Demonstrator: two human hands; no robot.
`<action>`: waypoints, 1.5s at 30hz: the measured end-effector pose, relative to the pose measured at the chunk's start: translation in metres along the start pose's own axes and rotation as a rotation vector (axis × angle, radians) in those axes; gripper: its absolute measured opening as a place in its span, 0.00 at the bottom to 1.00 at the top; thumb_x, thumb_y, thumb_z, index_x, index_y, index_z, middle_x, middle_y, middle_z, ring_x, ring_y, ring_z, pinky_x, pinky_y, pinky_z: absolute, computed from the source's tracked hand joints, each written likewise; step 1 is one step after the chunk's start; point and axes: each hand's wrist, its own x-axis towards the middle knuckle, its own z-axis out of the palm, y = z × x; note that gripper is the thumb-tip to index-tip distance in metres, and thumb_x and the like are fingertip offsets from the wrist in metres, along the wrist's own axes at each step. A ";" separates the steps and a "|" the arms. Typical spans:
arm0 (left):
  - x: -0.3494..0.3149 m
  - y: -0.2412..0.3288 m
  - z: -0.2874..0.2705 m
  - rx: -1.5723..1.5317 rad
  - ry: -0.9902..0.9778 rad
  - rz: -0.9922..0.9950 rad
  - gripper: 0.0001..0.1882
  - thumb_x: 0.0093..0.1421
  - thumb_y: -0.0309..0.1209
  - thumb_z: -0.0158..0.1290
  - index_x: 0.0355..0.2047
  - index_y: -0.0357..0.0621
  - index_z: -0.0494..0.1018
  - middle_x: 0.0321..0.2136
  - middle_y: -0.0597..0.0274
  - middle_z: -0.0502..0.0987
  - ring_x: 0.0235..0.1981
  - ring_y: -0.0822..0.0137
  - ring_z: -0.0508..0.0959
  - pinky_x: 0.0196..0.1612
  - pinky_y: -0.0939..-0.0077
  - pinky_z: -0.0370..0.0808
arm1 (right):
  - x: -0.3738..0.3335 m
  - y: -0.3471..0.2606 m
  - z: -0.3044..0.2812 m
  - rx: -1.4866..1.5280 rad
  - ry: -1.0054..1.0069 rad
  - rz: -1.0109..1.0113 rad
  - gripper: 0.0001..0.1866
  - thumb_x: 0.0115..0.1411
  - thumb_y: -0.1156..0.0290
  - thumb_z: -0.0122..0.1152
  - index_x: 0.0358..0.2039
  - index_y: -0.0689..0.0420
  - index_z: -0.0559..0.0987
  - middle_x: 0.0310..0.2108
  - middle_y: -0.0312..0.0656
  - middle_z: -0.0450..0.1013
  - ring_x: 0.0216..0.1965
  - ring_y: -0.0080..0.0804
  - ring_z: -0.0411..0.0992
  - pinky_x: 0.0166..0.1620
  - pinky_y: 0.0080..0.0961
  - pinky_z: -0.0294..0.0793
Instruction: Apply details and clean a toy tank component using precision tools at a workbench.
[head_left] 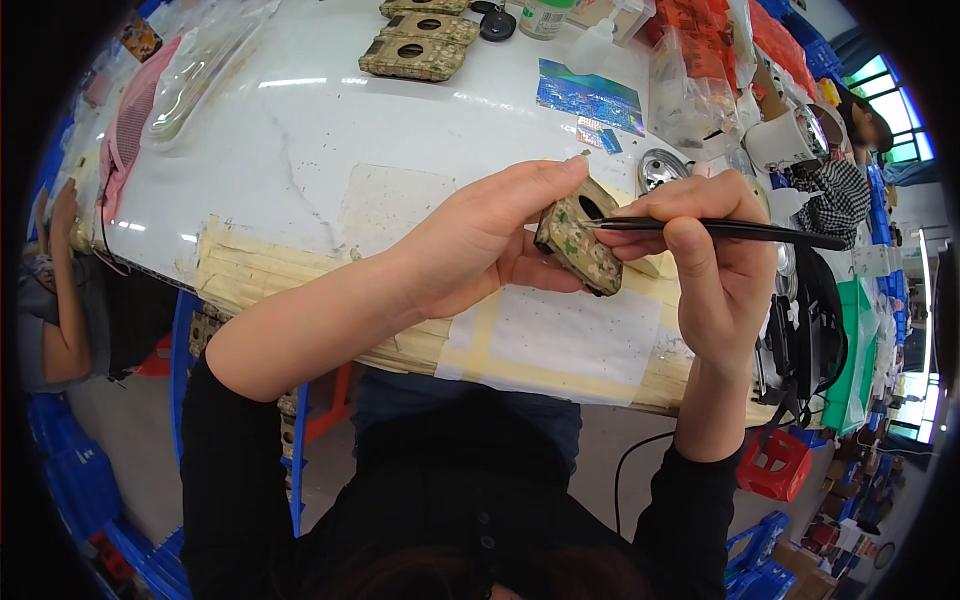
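My left hand [475,240] grips a camouflage-patterned case [580,252] by its edges, thumb on top and fingers beneath, tilted above the table's near edge. A dark round opening shows in its face. Black tweezers [765,231] are pinched in my right hand [720,265], pointing left. Their tips meet the case's face beside the opening; whether they hold a small piece there is too fine to make out. Similar camouflage cases [415,58] lie in a row at the far side of the table.
Yellowish tape strips [265,265] and a white paper sheet [560,335] cover the near edge. Beyond are a shiny blue sheet [590,95], a round metal tin [660,168] and plastic bags [690,95]. A black bag [820,330] and green tray [852,350] stand right. Another person's arm [65,270] is at far left.
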 end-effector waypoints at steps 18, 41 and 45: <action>-0.001 0.001 0.001 0.014 0.013 0.009 0.22 0.65 0.48 0.39 0.48 0.44 0.67 0.39 0.61 0.76 0.38 0.72 0.79 0.33 0.79 0.79 | -0.003 0.001 0.002 0.001 0.013 -0.026 0.06 0.62 0.76 0.52 0.33 0.67 0.71 0.30 0.45 0.73 0.32 0.26 0.75 0.36 0.18 0.76; 0.000 0.001 0.000 0.014 0.007 0.011 0.23 0.65 0.47 0.38 0.49 0.42 0.66 0.40 0.60 0.75 0.39 0.71 0.78 0.35 0.76 0.80 | -0.005 0.003 0.002 0.013 0.003 -0.053 0.06 0.61 0.77 0.52 0.35 0.68 0.70 0.33 0.46 0.71 0.34 0.27 0.74 0.38 0.18 0.75; 0.000 0.000 -0.001 0.007 0.008 0.013 0.23 0.65 0.47 0.38 0.49 0.42 0.66 0.40 0.60 0.76 0.39 0.71 0.78 0.36 0.76 0.80 | -0.005 0.003 0.003 0.011 -0.006 -0.052 0.06 0.61 0.77 0.52 0.35 0.68 0.70 0.33 0.46 0.71 0.34 0.27 0.74 0.38 0.18 0.76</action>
